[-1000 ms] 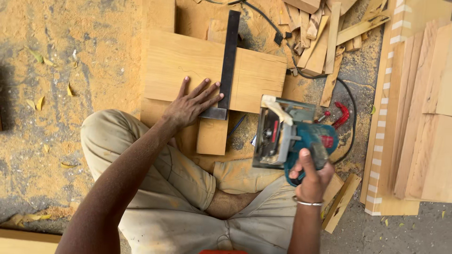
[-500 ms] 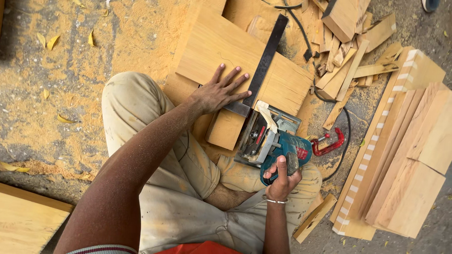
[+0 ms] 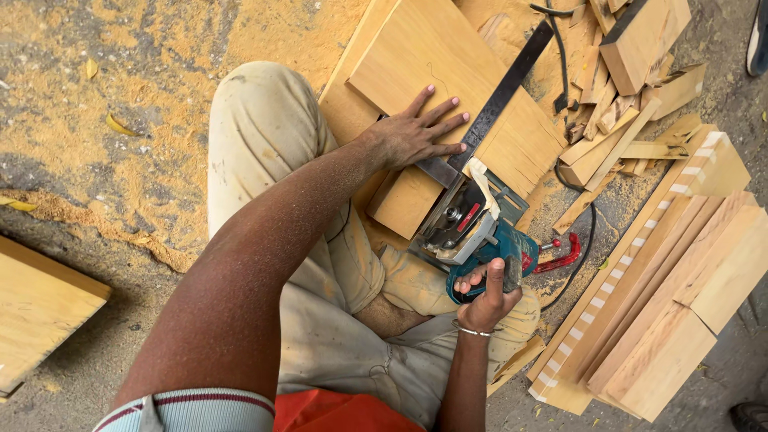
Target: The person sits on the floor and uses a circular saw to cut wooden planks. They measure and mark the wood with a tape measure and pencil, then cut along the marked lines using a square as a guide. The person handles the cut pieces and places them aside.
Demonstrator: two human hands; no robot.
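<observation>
Seated low on the sawdust-strewn ground (image 3: 120, 96), knees apart in dusty beige trousers (image 3: 272, 144). Left hand (image 3: 416, 136) flat on the wooden board (image 3: 436, 60), fingers spread open and pressing down, fingertips touching the long dark metal straightedge (image 3: 504, 92) lying diagonally across the board. Right hand (image 3: 488, 296) wrapped tight around the teal handle of the circular saw (image 3: 472, 232), fingers closed in a firm grip, thin bangle at the wrist. Saw sitting at the near edge of the board, its grey guard just beside the lower end of the straightedge, nose pointing up along it. Whether the blade touches the wood, impossible to tell from here. Board resting on a second, wider panel, tilted across the frame, right in front of the knees and between both hands. Red clamp (image 3: 560, 256) just behind the saw, touching the ground, with a black cable (image 3: 588, 240) curling past it. Heap of offcuts (image 3: 616, 136) and wood scraps up at the top right, near the far end of the straightedge. Stack of long planks (image 3: 680, 280) at the right, one edged with a checkered strip, well apart from the left hand. Another pale board (image 3: 40, 312) at the lower left, on its own. Striped sleeve and a patch of red cloth at the bottom edge.
</observation>
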